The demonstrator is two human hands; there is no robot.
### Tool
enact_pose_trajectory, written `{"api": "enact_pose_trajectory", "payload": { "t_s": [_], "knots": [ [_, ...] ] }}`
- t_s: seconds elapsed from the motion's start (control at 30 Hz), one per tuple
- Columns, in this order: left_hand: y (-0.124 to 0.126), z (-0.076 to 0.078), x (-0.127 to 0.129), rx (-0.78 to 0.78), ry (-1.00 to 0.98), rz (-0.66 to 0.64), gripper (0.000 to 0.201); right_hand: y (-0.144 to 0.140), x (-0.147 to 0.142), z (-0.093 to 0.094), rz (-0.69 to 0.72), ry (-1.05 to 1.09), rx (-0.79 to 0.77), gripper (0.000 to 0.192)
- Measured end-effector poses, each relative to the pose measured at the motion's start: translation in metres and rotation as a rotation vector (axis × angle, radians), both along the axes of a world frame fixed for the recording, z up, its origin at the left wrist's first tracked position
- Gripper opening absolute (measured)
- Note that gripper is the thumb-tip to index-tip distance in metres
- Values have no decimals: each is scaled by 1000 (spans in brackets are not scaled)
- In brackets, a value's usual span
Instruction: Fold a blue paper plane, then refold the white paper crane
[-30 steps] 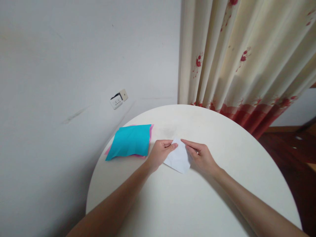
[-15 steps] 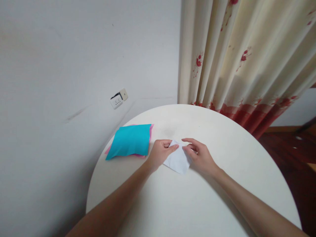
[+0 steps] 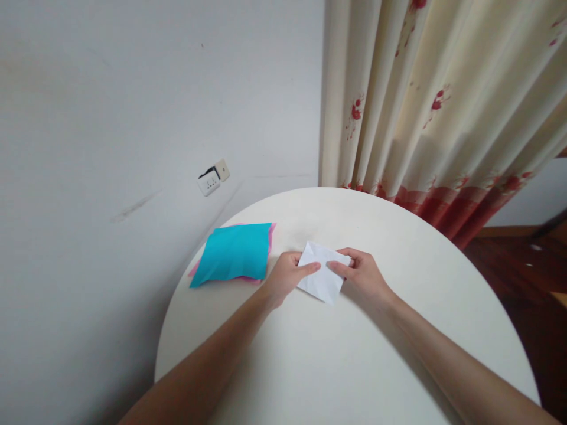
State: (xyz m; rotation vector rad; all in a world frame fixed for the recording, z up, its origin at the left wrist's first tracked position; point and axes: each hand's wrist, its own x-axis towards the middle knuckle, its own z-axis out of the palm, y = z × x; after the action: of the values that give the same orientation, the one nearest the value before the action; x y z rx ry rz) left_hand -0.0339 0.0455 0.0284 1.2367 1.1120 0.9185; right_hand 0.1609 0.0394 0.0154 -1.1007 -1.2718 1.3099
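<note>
A small white folded paper (image 3: 322, 273) is held just above the round white table (image 3: 345, 354), near its middle. My left hand (image 3: 286, 277) pinches the paper's left edge with thumb on top and fingers underneath. My right hand (image 3: 361, 275) pinches its right edge the same way. The paper is tilted, its upper corner pointing away from me. Creases show on its face.
A stack of coloured sheets, turquoise sheet (image 3: 234, 252) on top with pink under it, lies at the table's left edge. A grey wall with a socket (image 3: 211, 179) stands behind. A cream curtain with red flowers (image 3: 434, 106) hangs at the back right.
The paper's far flap has been opened out, so the white sheet shows wider. Both hands shifted from pressing its tip to pinching its left and right edges.
</note>
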Motion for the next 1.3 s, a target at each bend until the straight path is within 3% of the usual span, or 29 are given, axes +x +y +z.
{"api": "enact_pose_trajectory", "payload": {
  "t_s": [0.1, 0.3, 0.6, 0.83, 1.07, 1.3],
  "knots": [
    [0, 0, 0, 14, 9, 25, 37, 0, 1, 1, 62, -3, -28, 38],
    [0, 0, -1, -49, 4, -20, 41, 4, 5, 4, -91, -67, -33, 34],
    [0, 2, 0, -48, -30, 11, 44, 4, 5, 1, -92, 2, -63, 40],
    [2, 3, 1, -50, -44, 72, 54, 7, 7, 0, -180, -9, -37, 38],
    [3, 3, -3, -39, -65, 8, 44, 2, 3, 2, 34, 14, -100, 42],
    [3, 2, -1, -51, -77, 55, 42, 3, -1, -1, 8, 11, -72, 41]
  ]
}}
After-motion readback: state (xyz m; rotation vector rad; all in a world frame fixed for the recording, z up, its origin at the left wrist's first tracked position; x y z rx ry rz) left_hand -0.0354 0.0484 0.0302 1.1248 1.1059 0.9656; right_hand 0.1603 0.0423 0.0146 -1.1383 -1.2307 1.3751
